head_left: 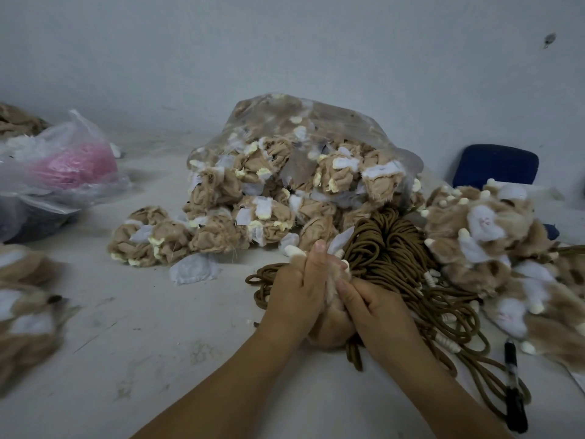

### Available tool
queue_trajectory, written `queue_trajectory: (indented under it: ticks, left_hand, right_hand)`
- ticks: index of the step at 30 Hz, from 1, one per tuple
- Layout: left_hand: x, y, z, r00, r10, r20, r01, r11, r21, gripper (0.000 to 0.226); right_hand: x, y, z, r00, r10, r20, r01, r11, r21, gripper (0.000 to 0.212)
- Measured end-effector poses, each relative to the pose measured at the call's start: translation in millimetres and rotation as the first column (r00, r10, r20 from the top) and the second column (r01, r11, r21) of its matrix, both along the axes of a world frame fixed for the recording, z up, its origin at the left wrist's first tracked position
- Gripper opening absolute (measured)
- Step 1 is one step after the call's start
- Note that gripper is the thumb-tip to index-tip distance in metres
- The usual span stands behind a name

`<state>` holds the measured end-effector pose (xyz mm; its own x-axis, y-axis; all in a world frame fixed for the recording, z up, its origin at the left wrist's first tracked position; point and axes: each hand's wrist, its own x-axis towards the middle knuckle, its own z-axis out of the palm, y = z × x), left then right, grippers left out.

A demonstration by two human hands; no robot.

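Note:
Both my hands hold one tan plush toy skin (330,327) just above the white table (158,343). My left hand (297,293) grips its left side, thumb up. My right hand (376,308) pinches its right side with curled fingers. Most of the skin is hidden between my palms; small white stubs stick out at its top. A bundle of brown cords (395,248) lies right behind and under my hands, trailing to the right.
A clear plastic bag (316,134) of inside-out tan skins spills in the middle. Furry tan-and-white skins (493,242) pile at the right, more at the left edge (25,299). A black marker (514,391) lies front right. A bag with something pink (72,166) sits far left, a blue chair (497,166) behind.

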<state>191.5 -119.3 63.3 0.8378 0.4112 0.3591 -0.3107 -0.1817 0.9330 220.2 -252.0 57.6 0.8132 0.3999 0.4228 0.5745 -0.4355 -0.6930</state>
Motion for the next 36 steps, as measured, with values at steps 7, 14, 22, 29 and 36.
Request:
queue_trajectory:
  ticks: [7,14,22,29,36]
  left_hand:
    - [2.7,8.2,-8.8,0.999,-0.014,-0.040,0.012,0.998,-0.062,0.081]
    - [7.1,17.5,-8.3,0.999,0.037,0.000,-0.037,0.983,-0.178,0.073]
    - [6.4,10.0,-13.6,0.994,0.093,0.049,-0.085,0.986,-0.145,0.059]
    - [7.5,2.4,-10.5,0.993,-0.100,0.070,0.102,0.994,-0.032,0.062]
    - [3.2,3.7,-14.2,0.990,-0.118,0.073,0.119,0.993,-0.011,0.046]
  right_hand:
    - [4.0,-2.1,-1.7,0.997,-0.044,0.066,0.048,0.997,-0.063,0.053]
    - [5.7,-8.1,-1.8,0.995,-0.053,0.089,0.064,0.991,-0.121,0.059]
    - [2.0,-2.9,-1.2,0.994,-0.104,0.039,0.108,0.990,-0.089,0.061]
    - [4.4,-6.7,3.3,0.997,-0.021,0.076,0.024,0.999,-0.034,0.049]
    - [1.3,-0.4,-1.3,0.996,-0.063,0.059,0.064,0.998,-0.011,0.052]
